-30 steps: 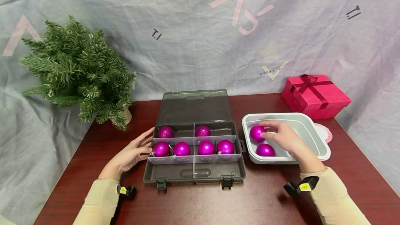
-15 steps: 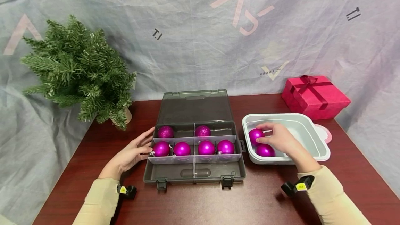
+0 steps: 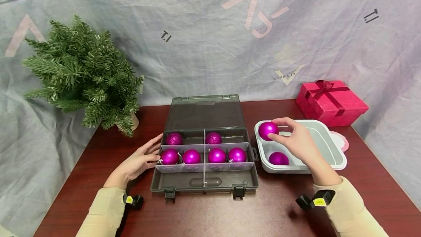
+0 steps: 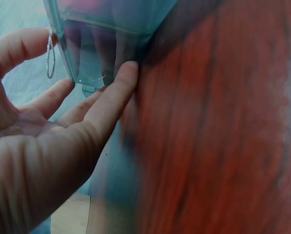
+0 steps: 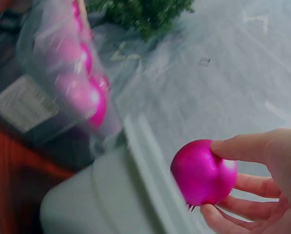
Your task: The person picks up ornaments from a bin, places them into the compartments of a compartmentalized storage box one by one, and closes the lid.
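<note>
My right hand (image 3: pixel 296 140) pinches a magenta Christmas ball (image 3: pixel 268 131) between thumb and fingers, up at the left rim of the pale grey basin (image 3: pixel 325 145). In the right wrist view the same ball (image 5: pixel 203 171) shows beside the basin's wall (image 5: pixel 106 195). One more magenta ball (image 3: pixel 279 158) lies in the basin. The smoky divided case (image 3: pixel 181 180) has its lid (image 3: pixel 205 114) laid back. Matte balls sit in its middle row, and two glittery balls (image 3: pixel 174 139) in the back row. My left hand (image 3: pixel 138 164) rests against the case's left side, fingertips (image 4: pixel 130 70) on its wall.
A small artificial Christmas tree (image 3: pixel 85 76) stands at the left back of the dark red table (image 3: pixel 210 215). A red gift box (image 3: pixel 332 103) with a bow sits at the back right. A pink and white flat piece (image 3: pixel 340 141) pokes out behind the basin. Grey cloth hangs behind.
My right hand has lifted the ball from beside the other one, up toward the basin's back left rim. My left hand and the case have stayed in place.
</note>
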A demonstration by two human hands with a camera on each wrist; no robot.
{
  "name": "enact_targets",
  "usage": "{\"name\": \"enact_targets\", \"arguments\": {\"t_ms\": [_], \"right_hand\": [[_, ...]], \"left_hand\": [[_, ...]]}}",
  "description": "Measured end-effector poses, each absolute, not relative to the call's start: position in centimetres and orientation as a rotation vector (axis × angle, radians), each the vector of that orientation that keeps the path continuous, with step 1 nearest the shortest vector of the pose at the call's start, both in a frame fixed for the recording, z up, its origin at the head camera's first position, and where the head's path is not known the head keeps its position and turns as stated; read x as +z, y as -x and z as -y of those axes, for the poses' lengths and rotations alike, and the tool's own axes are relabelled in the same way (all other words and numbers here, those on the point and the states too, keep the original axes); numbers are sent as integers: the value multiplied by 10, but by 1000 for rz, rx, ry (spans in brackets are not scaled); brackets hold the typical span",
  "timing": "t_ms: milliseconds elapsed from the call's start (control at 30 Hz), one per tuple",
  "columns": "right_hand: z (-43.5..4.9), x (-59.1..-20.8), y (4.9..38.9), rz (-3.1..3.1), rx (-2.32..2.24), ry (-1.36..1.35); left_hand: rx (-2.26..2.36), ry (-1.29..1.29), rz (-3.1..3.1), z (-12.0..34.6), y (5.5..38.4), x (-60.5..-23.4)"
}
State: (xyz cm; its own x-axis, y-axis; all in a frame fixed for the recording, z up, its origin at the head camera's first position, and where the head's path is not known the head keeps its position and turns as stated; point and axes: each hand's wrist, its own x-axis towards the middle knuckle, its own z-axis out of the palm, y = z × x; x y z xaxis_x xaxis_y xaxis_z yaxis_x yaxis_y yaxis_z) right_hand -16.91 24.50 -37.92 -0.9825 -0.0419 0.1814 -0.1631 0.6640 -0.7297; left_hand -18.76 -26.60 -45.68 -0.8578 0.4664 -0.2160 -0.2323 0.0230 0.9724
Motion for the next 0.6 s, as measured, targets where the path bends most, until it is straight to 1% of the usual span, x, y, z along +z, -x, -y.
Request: {"name": "enact_targets", "arguments": {"t_ms": [133, 300, 600], "right_hand": [[-235, -368, 164, 2654, 1313, -192], [-214, -360, 158, 2528, 1509, -297], [-166, -359, 151, 2405, 1751, -499]], "left_hand": [[1887, -244, -1817, 266, 188, -457], [1881, -241, -1821, 266, 187, -456], [1877, -234, -1829, 267, 187, -457]]}}
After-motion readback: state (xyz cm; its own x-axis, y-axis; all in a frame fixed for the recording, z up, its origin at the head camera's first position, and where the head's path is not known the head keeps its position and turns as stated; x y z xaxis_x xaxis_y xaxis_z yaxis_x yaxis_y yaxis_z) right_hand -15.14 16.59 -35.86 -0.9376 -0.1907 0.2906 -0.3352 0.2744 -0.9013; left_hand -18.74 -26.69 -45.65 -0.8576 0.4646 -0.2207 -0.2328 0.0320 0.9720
